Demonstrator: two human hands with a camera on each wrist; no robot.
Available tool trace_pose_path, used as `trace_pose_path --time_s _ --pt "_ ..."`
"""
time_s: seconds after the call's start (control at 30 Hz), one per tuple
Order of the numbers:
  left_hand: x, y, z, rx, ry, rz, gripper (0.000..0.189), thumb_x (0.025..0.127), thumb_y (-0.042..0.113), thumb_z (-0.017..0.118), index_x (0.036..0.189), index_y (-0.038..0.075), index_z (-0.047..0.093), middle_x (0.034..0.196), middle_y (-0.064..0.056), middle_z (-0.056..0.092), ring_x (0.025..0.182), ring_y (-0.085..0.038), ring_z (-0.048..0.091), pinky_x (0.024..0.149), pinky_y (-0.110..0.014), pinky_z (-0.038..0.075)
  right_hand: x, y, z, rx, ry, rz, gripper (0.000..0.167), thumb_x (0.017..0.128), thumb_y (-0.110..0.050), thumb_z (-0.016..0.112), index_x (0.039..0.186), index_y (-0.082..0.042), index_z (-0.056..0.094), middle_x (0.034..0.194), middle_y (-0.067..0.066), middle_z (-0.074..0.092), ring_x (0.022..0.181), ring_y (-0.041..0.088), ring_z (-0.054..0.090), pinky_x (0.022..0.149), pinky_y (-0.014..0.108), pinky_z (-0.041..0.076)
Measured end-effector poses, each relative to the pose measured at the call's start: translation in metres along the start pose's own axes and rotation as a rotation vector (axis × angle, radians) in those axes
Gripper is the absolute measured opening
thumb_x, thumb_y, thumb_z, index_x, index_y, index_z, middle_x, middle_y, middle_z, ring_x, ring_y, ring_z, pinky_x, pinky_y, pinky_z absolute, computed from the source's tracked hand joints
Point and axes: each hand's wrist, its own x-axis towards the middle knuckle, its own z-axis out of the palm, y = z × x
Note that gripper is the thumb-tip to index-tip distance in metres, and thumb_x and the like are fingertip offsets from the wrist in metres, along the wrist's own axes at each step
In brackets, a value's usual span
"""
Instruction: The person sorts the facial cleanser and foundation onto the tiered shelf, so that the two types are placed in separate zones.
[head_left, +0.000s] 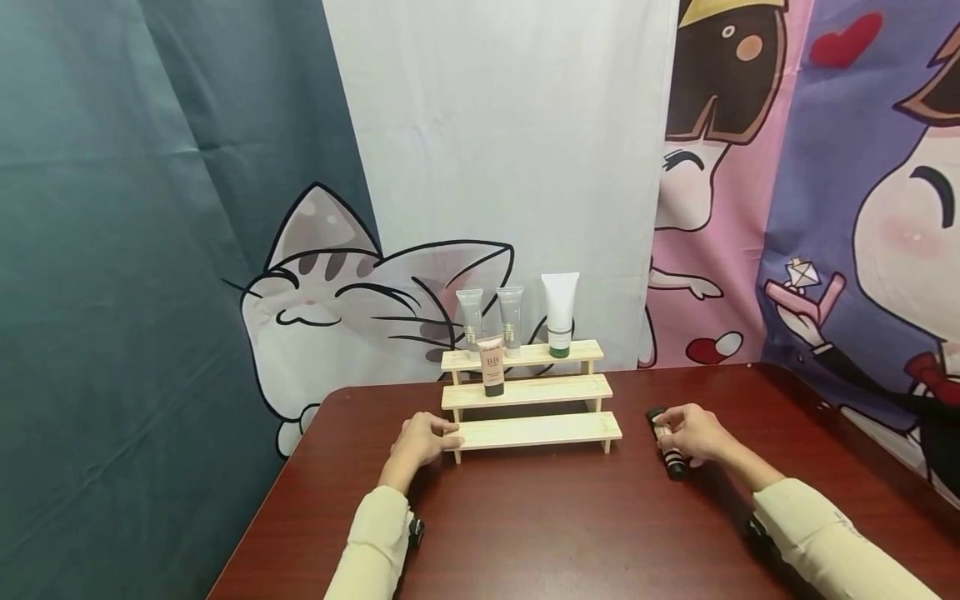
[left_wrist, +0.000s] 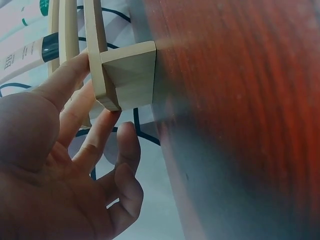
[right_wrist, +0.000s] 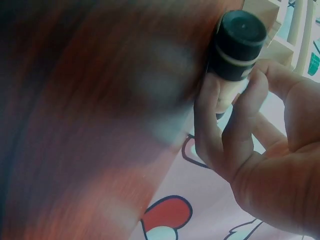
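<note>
A three-tier wooden display rack (head_left: 536,431) stands on the table. At the left end of its lowest step, my left hand (head_left: 422,439) pinches the board. The left wrist view shows the fingertips (left_wrist: 111,117) right at the corner of that board (left_wrist: 100,65). To the right of the rack, my right hand (head_left: 693,433) grips a small cylindrical bottle (head_left: 676,467) with a black cap and a pale middle. This bottle lies along the tabletop, its black end (right_wrist: 242,35) toward the right wrist camera and its middle partly hidden by fingers.
Two clear tubes (head_left: 470,321) (head_left: 510,321) and a white tube with a green cap (head_left: 560,312) stand on the top step. A pink BB cream tube (head_left: 492,367) stands on the middle step. Behind the reddish-brown table (head_left: 555,525) hangs a cartoon-printed curtain (head_left: 510,150).
</note>
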Motion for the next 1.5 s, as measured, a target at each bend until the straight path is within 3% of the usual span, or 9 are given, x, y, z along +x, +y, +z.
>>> trace_pose_path --time_s 0.4,0.57,1.0,1.27,1.33,1.4,1.5 --pt "-0.001 -0.002 -0.001 0.000 -0.005 0.009 0.026 0.077 0.039 0.086 0.102 0.032 0.081 0.127 -0.008 0.065 0.119 -0.039 0.057 0.085 -0.060 0.048 0.002 -0.018 0.003 0.012 0.106 -0.076 0.041 0.078 -0.008 0.079 0.117 0.001 0.068 0.091 0.020 0.068 0.061 0.019 0.062 0.042 0.037 0.053" --pt "-0.001 -0.001 -0.001 -0.003 -0.001 0.005 0.027 0.077 0.039 0.086 0.102 0.032 0.080 0.128 -0.009 0.064 0.119 -0.039 0.057 0.086 -0.060 0.047 0.002 -0.029 0.001 0.060 0.141 -0.100 0.045 0.079 -0.010 0.079 0.121 -0.001 0.066 0.091 0.018 0.070 0.060 0.020 0.062 0.042 0.037 0.053" --pt "0.000 0.000 -0.001 -0.003 -0.009 0.011 0.027 0.077 0.037 0.086 0.102 0.031 0.081 0.127 -0.011 0.064 0.118 -0.042 0.057 0.084 -0.060 0.048 0.005 -0.069 0.010 0.140 0.165 -0.155 0.051 0.082 -0.011 0.077 0.130 -0.004 0.061 0.097 0.019 0.071 0.053 0.022 0.062 0.042 0.038 0.053" --pt "-0.001 -0.002 -0.003 -0.002 -0.012 0.019 0.027 0.077 0.036 0.086 0.103 0.030 0.081 0.128 -0.010 0.064 0.121 -0.041 0.056 0.085 -0.061 0.048 0.009 -0.094 0.020 0.166 0.212 -0.252 0.053 0.083 -0.006 0.076 0.133 -0.004 0.059 0.105 0.025 0.069 0.075 0.026 0.069 0.044 0.043 0.055" --pt "-0.002 -0.001 -0.003 0.002 -0.011 0.017 0.027 0.077 0.036 0.086 0.103 0.030 0.081 0.128 -0.010 0.064 0.121 -0.041 0.056 0.084 -0.061 0.048 0.010 -0.099 0.023 0.129 0.250 -0.288 0.053 0.083 -0.006 0.077 0.133 -0.005 0.060 0.103 0.023 0.070 0.079 0.029 0.069 0.051 0.040 0.056" --pt "-0.002 0.000 -0.003 0.003 -0.011 0.015 0.027 0.077 0.035 0.086 0.103 0.030 0.081 0.128 -0.010 0.064 0.121 -0.041 0.056 0.084 -0.061 0.048 0.012 -0.104 0.025 0.097 0.287 -0.325 0.053 0.082 -0.006 0.078 0.132 -0.005 0.061 0.101 0.022 0.071 0.081 0.030 0.069 0.058 0.037 0.056" --pt "-0.002 0.002 -0.003 0.002 -0.012 0.010 0.026 0.077 0.034 0.087 0.102 0.030 0.081 0.129 -0.010 0.064 0.120 -0.041 0.057 0.083 -0.061 0.048 0.017 -0.109 0.029 0.101 0.310 -0.351 0.055 0.081 -0.007 0.080 0.133 -0.006 0.060 0.104 0.024 0.070 0.078 0.029 0.069 0.058 0.035 0.055"
